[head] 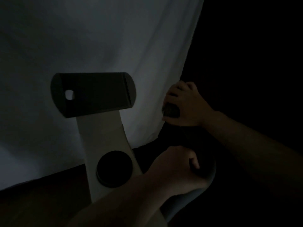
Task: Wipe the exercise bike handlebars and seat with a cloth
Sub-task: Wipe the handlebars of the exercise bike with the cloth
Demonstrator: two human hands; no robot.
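Observation:
The scene is very dark. The exercise bike's white column (101, 136) rises in the middle, with a dark console holder (93, 94) on top and a round dark knob (114, 168) lower down. My right hand (185, 104) is at the right, its fingers closed around a dark wad that looks like the cloth (171, 111), at the upper end of the dark handlebar. My left hand (177, 164) is below it, fist closed around the handlebar (206, 167), whose grey lower part curves down towards me. The seat is out of view.
A white sheet or curtain (98, 38) hangs behind the bike and fills the left and top. Its edge falls right next to my right hand. The right side and the floor at the bottom left are almost black.

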